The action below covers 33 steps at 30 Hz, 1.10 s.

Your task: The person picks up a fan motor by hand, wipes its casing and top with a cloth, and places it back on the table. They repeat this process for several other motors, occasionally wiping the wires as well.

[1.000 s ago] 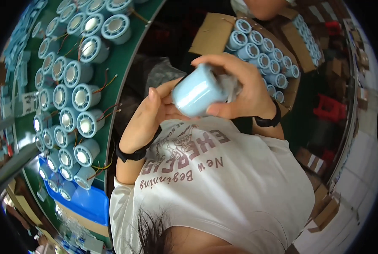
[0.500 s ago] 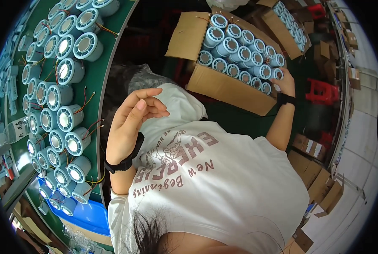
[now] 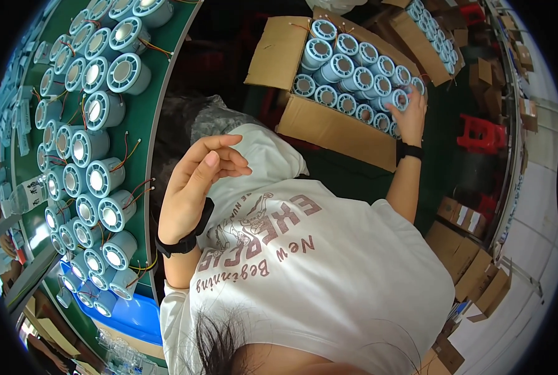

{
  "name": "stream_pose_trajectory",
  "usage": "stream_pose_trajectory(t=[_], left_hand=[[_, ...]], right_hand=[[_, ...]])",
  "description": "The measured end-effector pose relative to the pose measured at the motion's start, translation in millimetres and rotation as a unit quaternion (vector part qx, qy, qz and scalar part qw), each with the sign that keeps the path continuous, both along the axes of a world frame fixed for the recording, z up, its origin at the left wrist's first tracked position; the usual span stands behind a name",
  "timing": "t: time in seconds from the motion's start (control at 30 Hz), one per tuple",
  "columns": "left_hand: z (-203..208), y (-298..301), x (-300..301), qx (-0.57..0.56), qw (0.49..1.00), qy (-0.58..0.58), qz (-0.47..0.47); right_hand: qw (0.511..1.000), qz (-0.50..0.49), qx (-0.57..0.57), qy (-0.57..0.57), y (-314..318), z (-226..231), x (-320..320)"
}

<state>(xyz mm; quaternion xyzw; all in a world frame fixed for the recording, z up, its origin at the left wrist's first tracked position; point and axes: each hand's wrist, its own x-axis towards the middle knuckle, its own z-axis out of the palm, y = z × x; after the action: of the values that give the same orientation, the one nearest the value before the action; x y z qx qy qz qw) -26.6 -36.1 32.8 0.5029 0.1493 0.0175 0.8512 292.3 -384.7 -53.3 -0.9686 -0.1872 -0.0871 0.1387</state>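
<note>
My right hand (image 3: 410,115) reaches into an open cardboard box (image 3: 335,134) at the upper right. Its thumb and fingers curl round a light-blue round motor (image 3: 398,100) near the box's right end; part of that motor is hidden by the hand. Rows of similar blue motors with ringed, slotted tops fill the box. Thin wires with small plugs stick out along its far edge. My left hand (image 3: 194,184) hovers in front of my chest, fingers loosely bent and apart from the thumb, holding nothing. Both wrists wear black bands.
A green table (image 3: 147,119) on the left bears many blue motors (image 3: 106,178) with loose wires. A blue tray (image 3: 135,315) sits at its lower end. Farther right stand another box of motors (image 3: 416,47), a red stool (image 3: 481,134) and cardboard boxes (image 3: 473,269).
My right hand has moved up and left, from the box's right corner to over the motors at that end. My left hand stays nearly where it was.
</note>
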Motion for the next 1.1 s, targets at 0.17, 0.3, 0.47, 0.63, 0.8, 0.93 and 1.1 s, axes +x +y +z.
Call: stream_pose_trajectory(t=[0.17, 0.3, 0.47, 0.63, 0.8, 0.93, 1.1], left_hand=[[0, 6, -6, 0.0, 1.0, -0.007, 0.025], [3, 5, -18, -0.019, 0.999, 0.007, 0.043], [0, 9, -22, -0.038, 0.998, -0.014, 0.045], [-4, 12, -46, -0.041, 0.998, -0.032, 0.044], [-12, 22, -58, -0.031, 0.997, -0.044, 0.052], [-19, 29, -61, -0.052, 0.996, -0.043, 0.06], [-31, 42, -78, -0.063, 0.995, 0.023, 0.079]], right_hand=[[0.999, 0.032, -0.002, 0.02, 21, 4, 18], [0.993, 0.113, 0.013, -0.013, 27, 32, 3], [0.97, 0.194, 0.145, 0.015, 151, 132, -71], [0.835, 0.477, 0.273, -0.043, 274, 182, -115], [0.745, 0.637, 0.198, 0.006, 427, 238, -127], [0.752, 0.639, 0.123, -0.106, 610, 216, -77], [0.832, 0.537, -0.088, -0.109, 756, 197, -84]])
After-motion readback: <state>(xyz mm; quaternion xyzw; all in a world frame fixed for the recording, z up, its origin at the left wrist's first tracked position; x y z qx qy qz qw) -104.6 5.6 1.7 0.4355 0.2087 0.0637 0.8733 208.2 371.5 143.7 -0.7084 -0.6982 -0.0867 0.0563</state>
